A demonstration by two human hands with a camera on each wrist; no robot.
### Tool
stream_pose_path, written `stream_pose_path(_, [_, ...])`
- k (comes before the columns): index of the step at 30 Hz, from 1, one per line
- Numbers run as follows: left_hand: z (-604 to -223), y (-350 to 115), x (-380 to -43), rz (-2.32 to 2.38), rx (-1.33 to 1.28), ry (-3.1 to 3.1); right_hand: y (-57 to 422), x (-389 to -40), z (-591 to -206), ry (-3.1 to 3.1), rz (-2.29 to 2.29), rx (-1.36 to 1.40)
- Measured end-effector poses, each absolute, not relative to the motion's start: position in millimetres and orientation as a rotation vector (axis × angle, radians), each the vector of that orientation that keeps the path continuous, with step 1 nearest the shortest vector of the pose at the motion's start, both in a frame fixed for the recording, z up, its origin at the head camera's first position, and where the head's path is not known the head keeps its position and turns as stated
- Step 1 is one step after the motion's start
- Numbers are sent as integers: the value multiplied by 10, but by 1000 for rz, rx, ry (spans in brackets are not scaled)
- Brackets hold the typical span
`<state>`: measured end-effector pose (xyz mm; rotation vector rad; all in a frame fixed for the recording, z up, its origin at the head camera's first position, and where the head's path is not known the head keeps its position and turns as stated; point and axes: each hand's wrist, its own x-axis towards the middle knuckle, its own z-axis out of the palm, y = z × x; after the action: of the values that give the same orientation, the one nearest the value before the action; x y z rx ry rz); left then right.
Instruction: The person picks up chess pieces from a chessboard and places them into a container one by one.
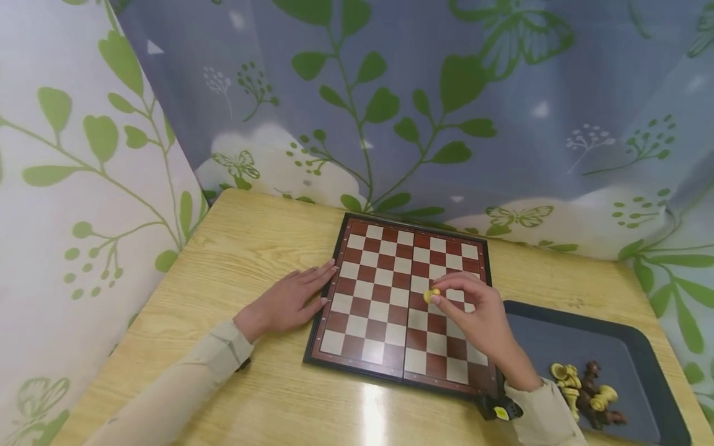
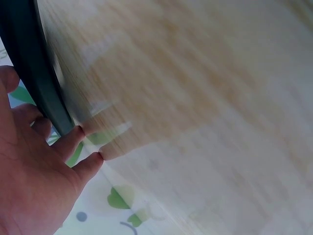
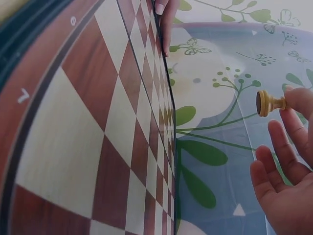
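Observation:
A brown-and-white chessboard [image 1: 379, 291] with a dark rim lies on the wooden table, its squares bare of pieces. Above its right half, my right hand [image 1: 474, 310] pinches a pale yellow chess piece [image 1: 429, 295] between thumb and index finger. In the right wrist view the piece [image 3: 269, 103] is tilted on its side with its dark base facing the board; it looks like a pawn. My left hand [image 1: 290, 300] rests at the board's left edge with fingers extended. The left wrist view shows this hand [image 2: 39, 161] touching the table and the dark board rim [image 2: 39, 68].
To the right of the board stands a dark tray [image 1: 569, 328], partly behind my right forearm. Several yellow and dark brown chess pieces [image 1: 586, 393] lie heaped in it. A patterned curtain [image 1: 390, 111] hangs along the table's back edge, and another leafy panel [image 1: 83, 217] borders the left side.

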<state>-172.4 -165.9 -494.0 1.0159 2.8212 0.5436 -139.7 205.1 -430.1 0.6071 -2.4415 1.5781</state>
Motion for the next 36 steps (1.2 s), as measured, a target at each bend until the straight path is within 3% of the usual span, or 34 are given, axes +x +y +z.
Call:
stream_pose_path(14, [-4929,-1711,-1703,560,1009,2833,2225,-1273,-4340,-2421,1723,603])
stream_pose_path(36, [-4922,-1658,-1706,562,1038,2828,2577,-937,-4414,-2501,1538,413])
